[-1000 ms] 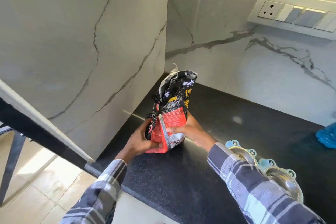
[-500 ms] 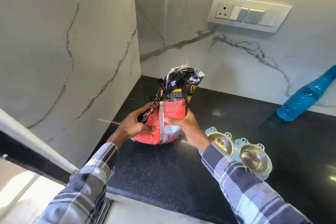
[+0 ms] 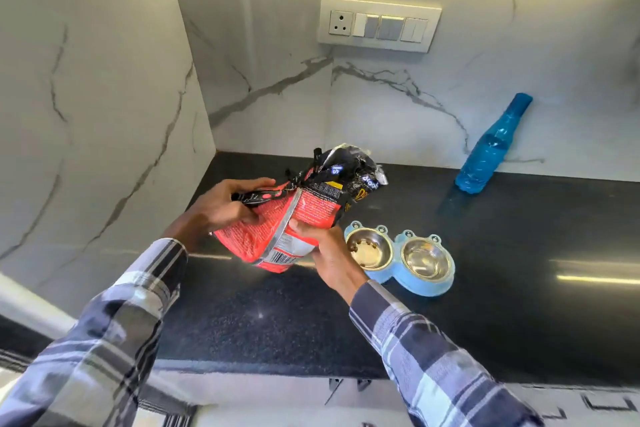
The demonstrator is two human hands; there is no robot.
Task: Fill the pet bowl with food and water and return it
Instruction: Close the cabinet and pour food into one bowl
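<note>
— Black counter (image 3: 519, 305), marble corner. What's he holding?
— Left hand (image 3: 221, 210) pinches the food bag (image 3: 277, 236); right hand (image 3: 327, 253) grips its underside. Pet bowl (image 3: 401, 258) sits just right; blue bottle (image 3: 491, 149) at the back edge.

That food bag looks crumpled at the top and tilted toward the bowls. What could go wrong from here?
The food bag is held off the countertop by the left hand and right hand, leaning toward the double pet bowl. Its crumpled mouth could release kibble in a rush, overshooting the left cup onto the countertop or into the right cup, probably meant for water. The water bottle leans against the wall; a bump might topple it.
</note>
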